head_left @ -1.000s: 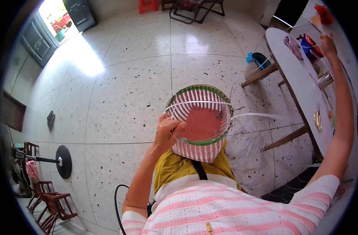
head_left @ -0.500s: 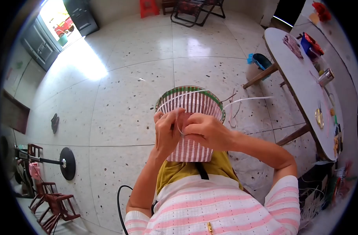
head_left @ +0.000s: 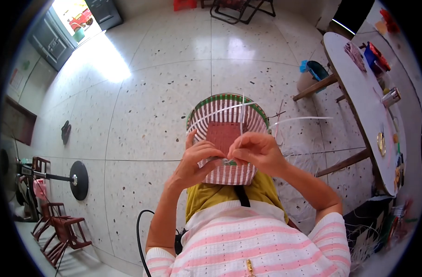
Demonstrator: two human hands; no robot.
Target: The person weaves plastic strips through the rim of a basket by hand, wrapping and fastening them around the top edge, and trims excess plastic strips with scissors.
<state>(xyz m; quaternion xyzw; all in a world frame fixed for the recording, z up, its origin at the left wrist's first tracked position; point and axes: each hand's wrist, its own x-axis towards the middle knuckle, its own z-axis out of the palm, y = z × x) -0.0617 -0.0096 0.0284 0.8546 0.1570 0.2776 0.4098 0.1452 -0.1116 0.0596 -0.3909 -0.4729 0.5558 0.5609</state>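
Above this terrazzo floor (head_left: 151, 106), mid-frame, the right hand (head_left: 258, 150), flung far right a second ago, has rejoined the left hand (head_left: 197, 160) at the striped woven basket (head_left: 222, 134), fingertips pinched together on what I can't tell, putting both hands to work on its near side

Bright open doorway (head_left: 72, 15): upper left, washed out nearly to white.
Pale speckled stone floor (head_left: 160, 92): I see a hard glare streak by that doorway, a softer shine at upper middle.
My bare fingers (head_left: 204, 153): evenly lit; fine detail between them too small to read.
Round-ended white bench (head_left: 356, 90): bowed by the wide lens.
Edges: softened, bent, ringed in black.
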